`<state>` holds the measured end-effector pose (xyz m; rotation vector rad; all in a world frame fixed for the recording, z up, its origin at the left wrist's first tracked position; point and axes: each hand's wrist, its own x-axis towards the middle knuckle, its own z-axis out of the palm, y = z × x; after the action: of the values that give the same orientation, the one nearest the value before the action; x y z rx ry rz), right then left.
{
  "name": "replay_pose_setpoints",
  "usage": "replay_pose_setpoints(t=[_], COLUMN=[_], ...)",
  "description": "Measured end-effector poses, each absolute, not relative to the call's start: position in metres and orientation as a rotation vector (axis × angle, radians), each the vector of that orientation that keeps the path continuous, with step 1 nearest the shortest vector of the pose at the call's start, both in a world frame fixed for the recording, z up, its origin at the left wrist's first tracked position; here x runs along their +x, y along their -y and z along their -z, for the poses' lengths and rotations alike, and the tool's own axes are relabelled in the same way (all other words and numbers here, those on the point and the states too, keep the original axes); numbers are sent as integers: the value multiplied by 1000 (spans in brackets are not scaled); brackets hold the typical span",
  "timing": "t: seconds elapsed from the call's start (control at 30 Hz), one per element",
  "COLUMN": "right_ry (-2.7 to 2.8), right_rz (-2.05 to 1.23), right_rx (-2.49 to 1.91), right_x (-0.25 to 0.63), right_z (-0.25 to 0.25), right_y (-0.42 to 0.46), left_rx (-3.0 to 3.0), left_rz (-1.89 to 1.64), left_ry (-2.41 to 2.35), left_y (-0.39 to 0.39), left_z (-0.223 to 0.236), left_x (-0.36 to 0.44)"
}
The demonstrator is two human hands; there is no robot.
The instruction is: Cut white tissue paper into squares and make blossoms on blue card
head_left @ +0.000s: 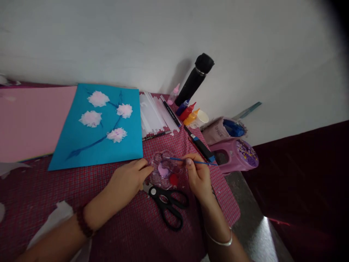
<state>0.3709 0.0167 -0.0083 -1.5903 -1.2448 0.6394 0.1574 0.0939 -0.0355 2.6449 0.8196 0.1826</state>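
Note:
A thin blue paintbrush (177,159) lies pinched between the thumb and fingers of my right hand (198,174). Its tip is over the upper well of a clear plastic paint palette (155,178), which holds pink-lilac and red paint. My left hand (135,174) is closed at the palette's left rim, thumb and forefinger against it. Black-handled scissors (166,203) lie just below the palette, their blades partly under my left hand. To the upper left is a blue sheet (131,145) with a painted dark-blue branch and several white-pink paper blossoms (116,135).
A pink sheet (32,123) lies at the left. White strips (152,112), a marker (171,113), paint bottles (188,111), a white cup (202,117) and a black flask (195,78) stand or lie near the wall. A blue-black cutter (203,148) rests by the right edge, beside a pink stool (231,160).

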Motion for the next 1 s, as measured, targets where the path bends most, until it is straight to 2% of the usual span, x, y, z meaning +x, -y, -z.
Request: replay_pose_setpoints(t=[0.43, 0.77, 1.0], right_ry=[1768, 2130, 2113], right_rz=[-452, -361, -397], right_rx=[-1694, -1711, -1826], right_x=[365, 362, 356], right_z=[-5, -27, -37], right_y=[-20, -36, -42], left_rx=[2680, 2727, 2750], left_rz=[-180, -331, -313], left_ry=[-737, -692, -709], left_y=[-97, -96, -94], left_z=[34, 41, 40], left_x=[157, 155, 156])
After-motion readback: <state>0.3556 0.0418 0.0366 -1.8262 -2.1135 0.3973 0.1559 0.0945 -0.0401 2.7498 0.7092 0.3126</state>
